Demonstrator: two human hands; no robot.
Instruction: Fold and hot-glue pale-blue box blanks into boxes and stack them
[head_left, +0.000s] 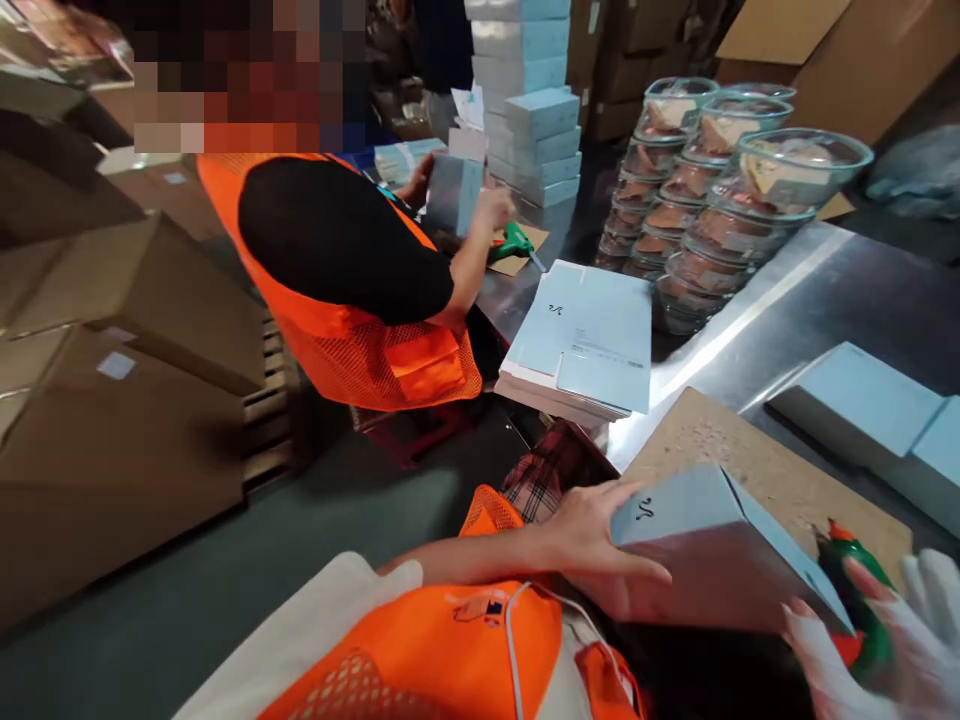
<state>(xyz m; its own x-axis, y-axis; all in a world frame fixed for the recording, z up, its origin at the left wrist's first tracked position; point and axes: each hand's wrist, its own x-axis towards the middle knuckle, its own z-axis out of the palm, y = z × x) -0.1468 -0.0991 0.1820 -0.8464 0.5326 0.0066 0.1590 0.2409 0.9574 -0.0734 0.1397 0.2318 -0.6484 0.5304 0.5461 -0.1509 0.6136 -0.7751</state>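
Observation:
A pale blue box (697,545) with a small black squiggle mark is tilted in front of me, over the near edge of the table. My left hand (600,555) grips its left end, thumb along the near side. At the box's right corner is my right hand (877,640), which has white covering on its fingers. Its fingers are spread, with the thumb against or very near the box's lower edge. A green glue gun (859,560) with orange parts lies just behind those fingers, partly hidden by the box and hand.
A brown board (697,430) lies on the metal table (870,290). Flat cartons (592,320) are stacked at its left, beside stacked glass bowls (750,220). More pale boxes (870,400) stand right. A co-worker in an orange vest (360,340) handles a box (454,190).

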